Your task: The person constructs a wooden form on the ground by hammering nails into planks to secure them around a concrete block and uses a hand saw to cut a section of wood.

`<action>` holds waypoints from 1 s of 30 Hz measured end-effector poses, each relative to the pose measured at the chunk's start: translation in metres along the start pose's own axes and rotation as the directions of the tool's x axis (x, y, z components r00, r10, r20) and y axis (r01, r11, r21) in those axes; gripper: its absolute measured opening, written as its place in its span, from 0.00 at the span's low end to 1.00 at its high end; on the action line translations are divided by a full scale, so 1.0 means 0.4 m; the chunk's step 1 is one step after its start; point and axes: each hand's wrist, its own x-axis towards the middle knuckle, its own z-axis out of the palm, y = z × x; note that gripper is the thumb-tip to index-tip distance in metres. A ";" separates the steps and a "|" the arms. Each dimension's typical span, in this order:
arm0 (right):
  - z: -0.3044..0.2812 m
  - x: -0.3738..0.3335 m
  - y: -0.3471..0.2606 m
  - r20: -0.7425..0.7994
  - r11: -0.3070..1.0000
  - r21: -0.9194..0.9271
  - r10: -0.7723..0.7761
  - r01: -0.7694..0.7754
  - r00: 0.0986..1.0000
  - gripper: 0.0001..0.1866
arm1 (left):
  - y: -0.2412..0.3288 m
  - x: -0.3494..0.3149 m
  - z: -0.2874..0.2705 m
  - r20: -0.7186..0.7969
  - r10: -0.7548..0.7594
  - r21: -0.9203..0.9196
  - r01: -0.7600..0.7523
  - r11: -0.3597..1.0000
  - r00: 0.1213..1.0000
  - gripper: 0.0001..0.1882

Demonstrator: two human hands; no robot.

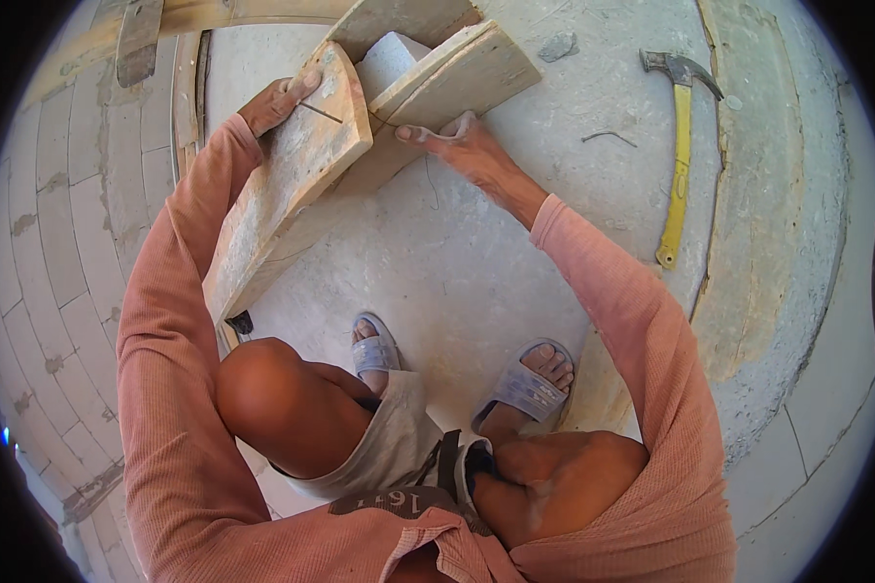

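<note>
Floor (447, 282), dusty grey, beside likely blockwork (60, 233)

Boards (467, 83) partly hide the white block (389, 58) (its base unseen).

The hammer (679, 160) has a dull, scuffed metal head and a smooth yellow handle that looks like plastic. Well left of it, the curved board (311, 167) is matt, rough wood with pale smears; nearer the hammer, the straight board (469, 85) is wood too, rough-edged. The nail (321, 112), far left of the hammer, is dull, dark metal. Beneath the hammer, the floor (457, 262) looks like dusty, matt concrete. The sleeve (622, 296) nearest the hammer is ribbed, matt cloth.
</note>
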 end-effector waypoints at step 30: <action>-0.152 -0.055 -0.450 0.422 0.362 -0.696 -0.493 0.620 0.761 0.15 | 0.109 -0.037 0.041 0.013 0.013 -0.090 -0.012 0.996 1.000 0.47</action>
